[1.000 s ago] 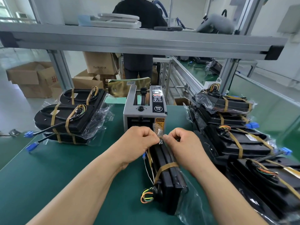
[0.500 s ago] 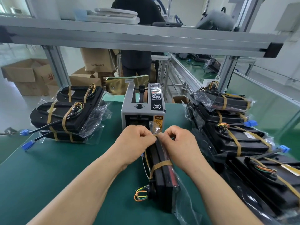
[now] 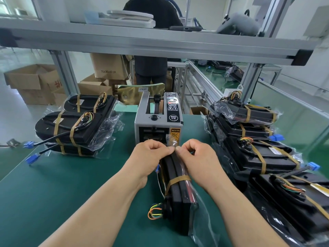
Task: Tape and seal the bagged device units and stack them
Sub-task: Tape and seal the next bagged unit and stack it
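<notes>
A black device unit [image 3: 178, 196] in a clear bag stands on edge on the green table [image 3: 62, 184], a tan band round it and coloured wires at its near end. My left hand [image 3: 151, 157] and my right hand [image 3: 195, 157] meet at its far top end. Both pinch the bag's folded flap and a piece of clear tape [image 3: 171, 142] that sticks up there. A grey tape dispenser [image 3: 158, 120] stands just behind my hands. A stack of bagged units [image 3: 74, 129] lies at the left. Several more bagged units [image 3: 252, 145] are piled at the right.
An aluminium shelf beam [image 3: 160, 43] crosses overhead on posts. Cardboard boxes [image 3: 33, 82] stand on the floor beyond the table's left edge. A person in dark clothes [image 3: 151, 68] stands behind the bench. Blue connectors [image 3: 31, 158] on cables lie by the left stack.
Both hands stay pinched together at the unit's far end; they and the unit have shifted slightly toward the dispenser. The stacks have not moved.
</notes>
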Demonstrator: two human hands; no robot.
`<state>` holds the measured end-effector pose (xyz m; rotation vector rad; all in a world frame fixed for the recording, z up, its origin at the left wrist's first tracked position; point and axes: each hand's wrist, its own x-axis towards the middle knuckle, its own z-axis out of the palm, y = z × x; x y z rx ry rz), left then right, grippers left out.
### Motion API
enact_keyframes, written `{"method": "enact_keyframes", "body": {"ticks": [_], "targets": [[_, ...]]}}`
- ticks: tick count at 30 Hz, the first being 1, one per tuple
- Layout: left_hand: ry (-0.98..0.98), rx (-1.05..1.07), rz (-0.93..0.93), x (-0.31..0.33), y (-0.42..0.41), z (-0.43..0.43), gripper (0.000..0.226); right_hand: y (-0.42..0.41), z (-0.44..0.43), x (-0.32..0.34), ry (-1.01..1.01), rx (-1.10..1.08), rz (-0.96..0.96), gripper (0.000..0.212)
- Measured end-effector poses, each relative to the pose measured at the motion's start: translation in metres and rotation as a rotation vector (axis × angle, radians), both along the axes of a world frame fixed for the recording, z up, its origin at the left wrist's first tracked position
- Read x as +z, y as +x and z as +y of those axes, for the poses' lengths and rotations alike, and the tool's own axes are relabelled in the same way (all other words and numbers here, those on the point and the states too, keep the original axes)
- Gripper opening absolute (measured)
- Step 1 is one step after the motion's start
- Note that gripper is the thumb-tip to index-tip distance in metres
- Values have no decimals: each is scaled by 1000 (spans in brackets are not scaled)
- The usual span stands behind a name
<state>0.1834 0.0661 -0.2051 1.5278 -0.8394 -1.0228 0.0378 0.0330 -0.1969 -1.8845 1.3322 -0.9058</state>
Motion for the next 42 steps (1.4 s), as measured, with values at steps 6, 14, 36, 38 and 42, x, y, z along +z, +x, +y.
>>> {"method": "enact_keyframes", "body": {"ticks": [6,14,36,38,42], "targets": [[10,-10,53,-4,-1,-3,13,-5,-3,-1,15,2,3,27],[67,-206,68,5,2,5,35,-11,-5,-1,49,-2,-16,24],[-225,-32,-267,6,1,74,27,-51,14,30,388,448,54,61],[-223,57,-278,9,15,77,22,-59,21,31,470,599,-75,64],[-204,-84,-218,16,31,84,42,-72,33,32,541,876,-269,69]]}}
